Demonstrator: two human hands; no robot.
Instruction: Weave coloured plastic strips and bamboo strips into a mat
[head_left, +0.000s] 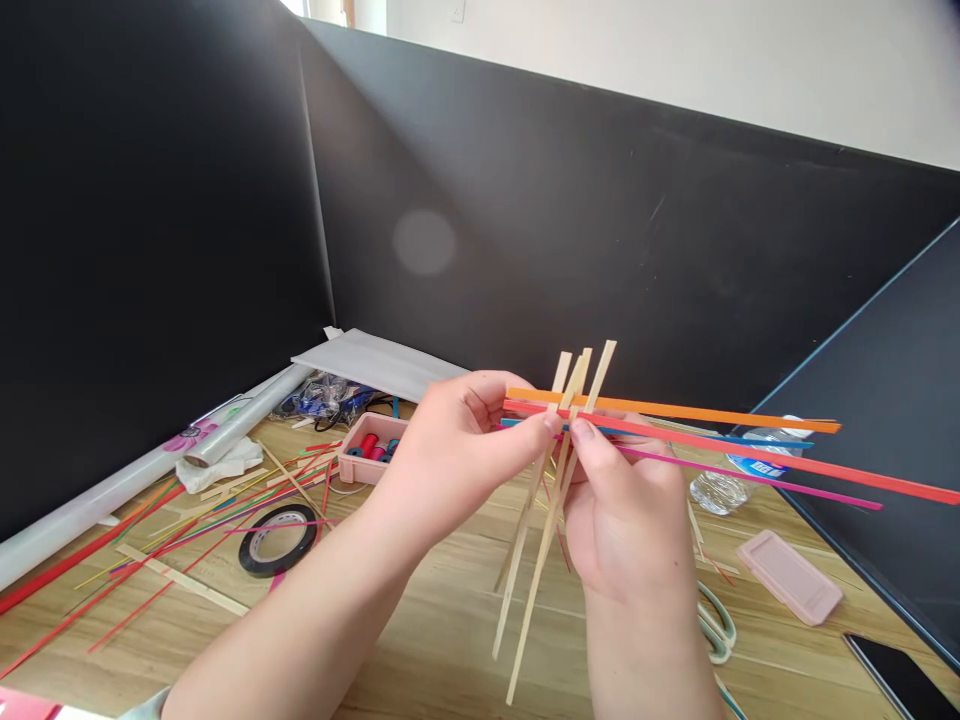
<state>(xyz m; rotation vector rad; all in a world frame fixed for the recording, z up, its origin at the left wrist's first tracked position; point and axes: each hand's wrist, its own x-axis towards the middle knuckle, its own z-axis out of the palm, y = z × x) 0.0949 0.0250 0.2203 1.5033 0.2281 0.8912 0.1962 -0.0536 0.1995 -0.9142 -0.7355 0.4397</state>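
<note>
Both hands pinch a small lattice of crossed flat strips, held up above the table. My left hand [480,430] grips its left side, thumb on the front near the crossings. My right hand [626,500] closes on it just to the right, thumb beside the other thumb. Several plain bamboo strips [546,555] run steeply through the lattice. Across them lie an orange strip [720,410], a red strip [787,455], a blue strip [780,442] and a magenta strip [817,488], their long ends reaching right. Fingers hide part of the crossings.
At left lie loose coloured strips [150,570], a black tape roll [279,540], a pink box [360,468] of thread spools and a clear roll [244,420]. At right are a water bottle [720,492], a pink lid [791,578], scissors [718,625] and a phone [904,680]. Black panels [525,220] enclose the table.
</note>
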